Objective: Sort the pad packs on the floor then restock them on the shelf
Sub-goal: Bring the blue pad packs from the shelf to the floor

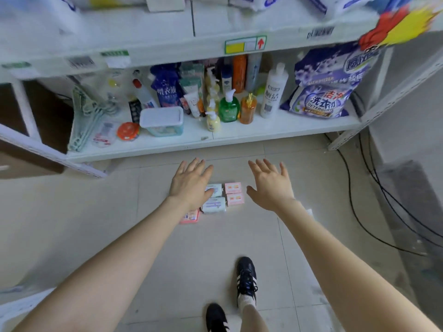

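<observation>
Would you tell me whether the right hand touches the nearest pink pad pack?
Apart: head view shows floor between the right hand and the pink pad pack.

- Bright, even, cool-white light everywhere; the floor [84, 212] tiles read pale and flat.
- Shadows are soft, just a faint band under the lower shelf [215, 143].
- Up top, the upper shelf edge [167, 50] and red-yellow pack [395, 29] smear with blur.
- Wide-angle bend: the shelf upright [393, 98] leans outward, and the forearms [119, 259] stretch toward the bottom corners.
- Centre sharpest; bottles [273, 92] fairly crisp.
</observation>
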Available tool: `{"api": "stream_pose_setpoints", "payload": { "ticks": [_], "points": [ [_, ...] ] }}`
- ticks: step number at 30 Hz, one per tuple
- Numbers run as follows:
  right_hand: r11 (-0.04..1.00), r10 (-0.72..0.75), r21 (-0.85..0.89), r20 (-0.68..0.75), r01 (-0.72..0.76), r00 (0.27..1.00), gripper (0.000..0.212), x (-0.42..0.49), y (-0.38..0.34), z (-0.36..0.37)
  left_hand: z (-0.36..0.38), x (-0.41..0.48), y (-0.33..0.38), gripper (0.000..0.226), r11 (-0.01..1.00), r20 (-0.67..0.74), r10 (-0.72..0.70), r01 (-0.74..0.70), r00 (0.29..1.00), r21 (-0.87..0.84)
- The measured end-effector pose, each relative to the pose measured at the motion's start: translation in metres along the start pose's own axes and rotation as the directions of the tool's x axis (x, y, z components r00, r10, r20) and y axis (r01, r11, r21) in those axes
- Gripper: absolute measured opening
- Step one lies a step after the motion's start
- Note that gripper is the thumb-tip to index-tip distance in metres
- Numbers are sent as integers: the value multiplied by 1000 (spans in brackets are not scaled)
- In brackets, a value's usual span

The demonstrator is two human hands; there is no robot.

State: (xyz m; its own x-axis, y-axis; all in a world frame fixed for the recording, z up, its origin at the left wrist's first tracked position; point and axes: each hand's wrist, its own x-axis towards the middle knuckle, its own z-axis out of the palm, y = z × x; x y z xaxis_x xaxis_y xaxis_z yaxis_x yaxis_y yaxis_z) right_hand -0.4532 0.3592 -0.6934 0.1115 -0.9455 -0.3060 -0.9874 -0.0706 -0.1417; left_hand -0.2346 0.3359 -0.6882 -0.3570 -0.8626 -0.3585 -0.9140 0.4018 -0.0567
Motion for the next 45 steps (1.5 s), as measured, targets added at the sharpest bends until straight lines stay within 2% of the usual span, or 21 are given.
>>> {"api": "stream_pose_setpoints", "payload": {
  "ticks": [9, 13, 22, 34, 45],
  "points": [
    [1000, 17, -11, -295, -21, 955, 71, -67, -39, -168, -166, -77, -16, 68, 1000, -270, 25, -22, 963, 16],
    [1000, -4, -18, -413, -4, 911, 69, -90, -54, -237, -233, -107, -22, 68, 999, -399, 24, -6, 916, 47],
    [993, -104, -103, -566, 56, 818, 70, -130, -84, -369, -353, -163, -38, 70, 993, -617, -6, 77, 787, 89],
    [985, -173, -146, -747, 95, 642, 67, -147, -106, -489, -480, -201, -72, 69, 975, -791, 8, 172, 612, 143],
    [970, -210, -106, -814, 218, 542, 67, -92, -83, -581, -600, -160, -115, 73, 981, -868, -97, 192, 486, -2]
  ]
}}
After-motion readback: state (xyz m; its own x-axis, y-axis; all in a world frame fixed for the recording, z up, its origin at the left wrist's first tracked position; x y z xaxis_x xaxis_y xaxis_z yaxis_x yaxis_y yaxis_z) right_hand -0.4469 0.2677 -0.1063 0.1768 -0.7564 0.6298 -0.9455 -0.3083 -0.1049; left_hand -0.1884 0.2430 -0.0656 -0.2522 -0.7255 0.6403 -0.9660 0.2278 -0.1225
